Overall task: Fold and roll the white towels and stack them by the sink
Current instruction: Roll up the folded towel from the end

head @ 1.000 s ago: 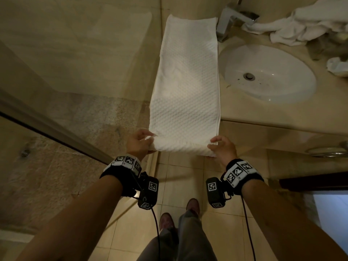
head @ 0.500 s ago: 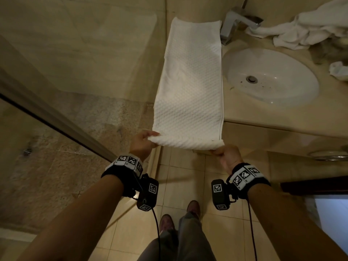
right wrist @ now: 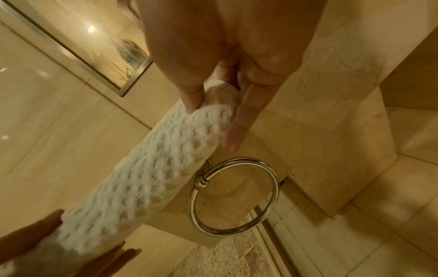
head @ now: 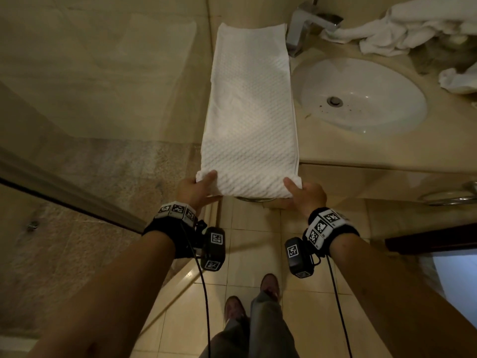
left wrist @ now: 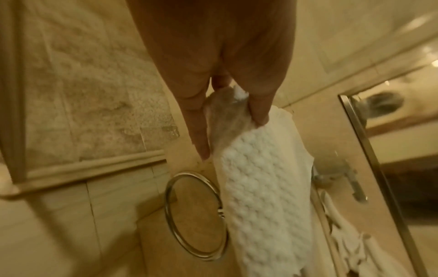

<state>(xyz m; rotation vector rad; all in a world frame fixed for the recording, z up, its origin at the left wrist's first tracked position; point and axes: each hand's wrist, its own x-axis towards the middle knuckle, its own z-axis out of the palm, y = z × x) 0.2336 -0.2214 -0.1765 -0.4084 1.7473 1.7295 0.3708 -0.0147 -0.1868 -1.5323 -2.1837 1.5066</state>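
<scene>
A white waffle-weave towel (head: 251,107), folded into a long strip, lies on the beige counter left of the sink, its near end curled into a short roll over the counter's front edge. My left hand (head: 197,187) pinches the roll's left end, thumb on top and fingers beneath. At the roll's right end my right hand (head: 303,193) holds it the same way. In the left wrist view the thumb and fingers clamp the towel's (left wrist: 265,196) rolled end. In the right wrist view my right fingers (right wrist: 237,131) wrap the towel (right wrist: 147,180) roll's end.
A white oval sink (head: 361,96) with a chrome tap (head: 307,24) sits right of the towel. Crumpled white towels (head: 402,29) lie behind it on the counter (head: 387,151). A chrome towel ring (right wrist: 233,196) hangs under the counter edge. A glass shower screen stands at left.
Both hands have turned the towel's near end up and over into a thicker roll. Their thumbs now lie on top of it.
</scene>
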